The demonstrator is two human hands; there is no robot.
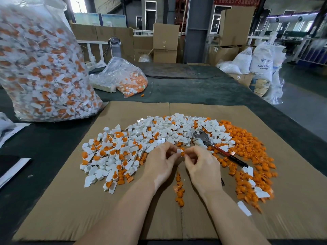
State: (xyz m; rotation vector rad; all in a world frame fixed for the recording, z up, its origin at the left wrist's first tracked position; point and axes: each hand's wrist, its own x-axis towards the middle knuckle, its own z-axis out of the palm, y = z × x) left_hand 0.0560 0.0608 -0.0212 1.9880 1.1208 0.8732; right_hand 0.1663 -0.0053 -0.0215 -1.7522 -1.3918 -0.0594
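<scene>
Both hands meet over the middle of a cardboard sheet (53,209). My left hand (160,161) pinches a small white plastic piece (179,151) at its fingertips. My right hand (201,165) pinches a small orange plastic piece (182,153) pressed against the white one. A wide heap of white pieces (166,131) lies beyond the hands, and white pieces fitted with orange ones (113,156) lie to the left. Loose orange pieces (247,152) spread to the right, and a short row of them (179,190) lies between my wrists.
A red-handled metal tool (212,145) lies in the heap right of my hands. A large clear bag of assembled pieces (40,68) stands at the left, a smaller bag (127,78) behind. Cardboard boxes (165,41) and white sacks (261,62) stand at the back.
</scene>
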